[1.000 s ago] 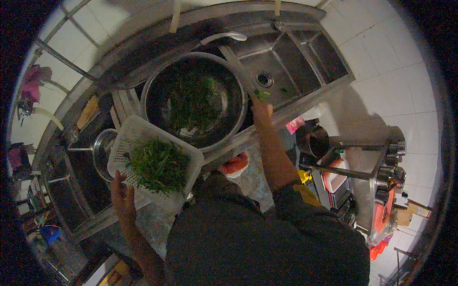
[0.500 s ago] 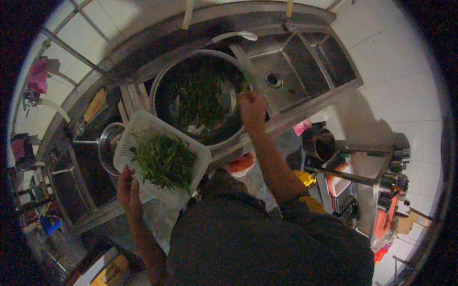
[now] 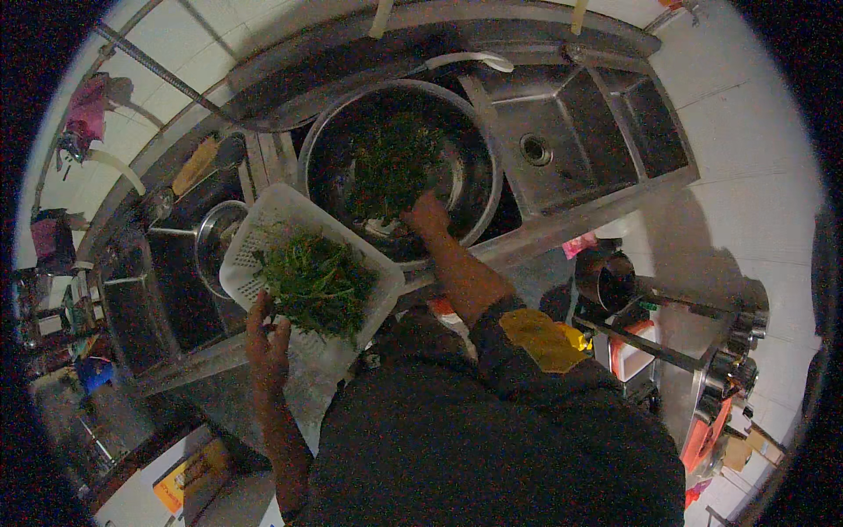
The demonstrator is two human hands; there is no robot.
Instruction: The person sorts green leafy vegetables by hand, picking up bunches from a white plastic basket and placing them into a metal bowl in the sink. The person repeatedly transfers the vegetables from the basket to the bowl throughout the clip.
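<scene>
While the right hand (image 3: 428, 217) dips into the big metal bowl (image 3: 490, 162) around the upper middle of the frame, the left hand (image 3: 269, 338) is over at the lower-left edge of the white perforated basket (image 3: 248, 255). So the left one has its fingers partly open, thumb a bit apart, right at the basket's edge; honestly can't tell how firmly it has hold of it. The right one is bent down at the near side of the bowl, next to the dark heap of greens (image 3: 391, 162) in there. Its fingertips are lost in the gloom, so no clue if it's pinching any leaves or how far open it is.

The basket sits left of centre, its upper right side up against or overlapping the bowl's near rim (can't tell if they touch), and there's a loose pile of leafy greens (image 3: 320, 285) in it, mostly toward its middle and lower right.

Round metal lid-like thing (image 3: 211, 250) is just left of the basket, over the dark left sink (image 3: 189, 325). Up at the upper right there's a steel sink (image 3: 562, 167) with a round drain (image 3: 535, 149), and a white spray handle (image 3: 479, 60) lies along the back, above the bowl. Over at the right of the frame, a dark pot (image 3: 606, 281) sits by a metal rack (image 3: 667, 307).
</scene>
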